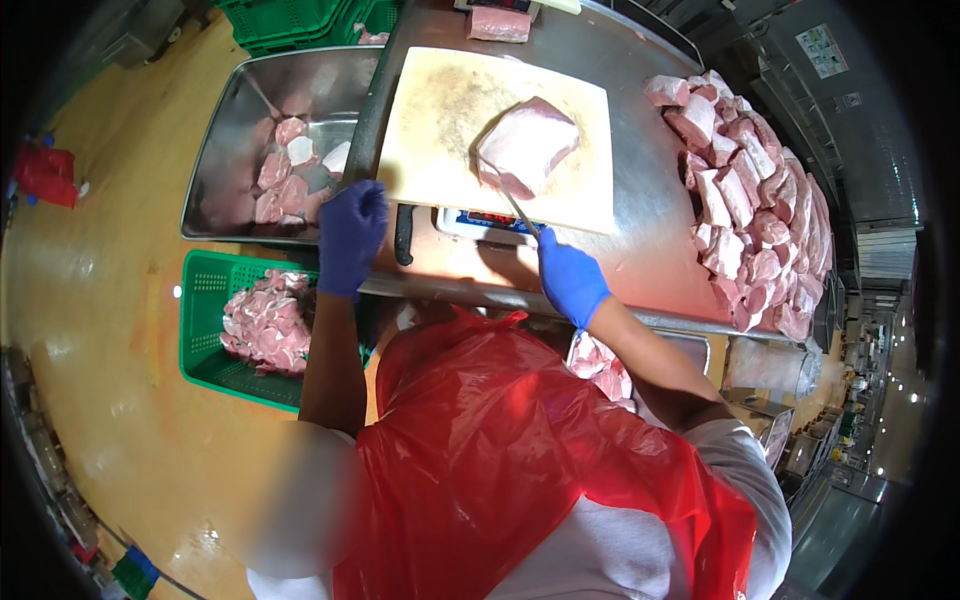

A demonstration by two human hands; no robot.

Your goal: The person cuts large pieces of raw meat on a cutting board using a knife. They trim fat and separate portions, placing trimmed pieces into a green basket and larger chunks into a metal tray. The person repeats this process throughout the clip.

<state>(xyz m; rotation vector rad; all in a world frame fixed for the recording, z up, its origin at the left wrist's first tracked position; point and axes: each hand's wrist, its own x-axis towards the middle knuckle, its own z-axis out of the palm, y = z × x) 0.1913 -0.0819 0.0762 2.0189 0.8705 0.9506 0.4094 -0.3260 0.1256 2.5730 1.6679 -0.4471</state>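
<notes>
My right hand (pixel 572 276), in a blue glove, grips a long thin metal tool (pixel 518 207). Its far end reaches the near left side of a large pale pink block of meat (pixel 530 146); whether it is a knife or a hook I cannot make out. The meat lies on a worn white cutting board (pixel 430 130). My left hand (pixel 350 240), gloved in blue too, is closed beside the near right corner of a steel tub (pixel 222 130) with cut meat pieces (pixel 285 180); anything inside its fingers is hidden. Between my hands lies a black knife handle (pixel 404 236).
A scale (pixel 480 226) shows partly under the board's near edge. Many meat pieces (pixel 750 190) are heaped on the steel table's right side. A green basket (pixel 205 345) with meat trimmings (pixel 265 320) stands at left, below the tub. Green crates (pixel 285 20) stand beyond.
</notes>
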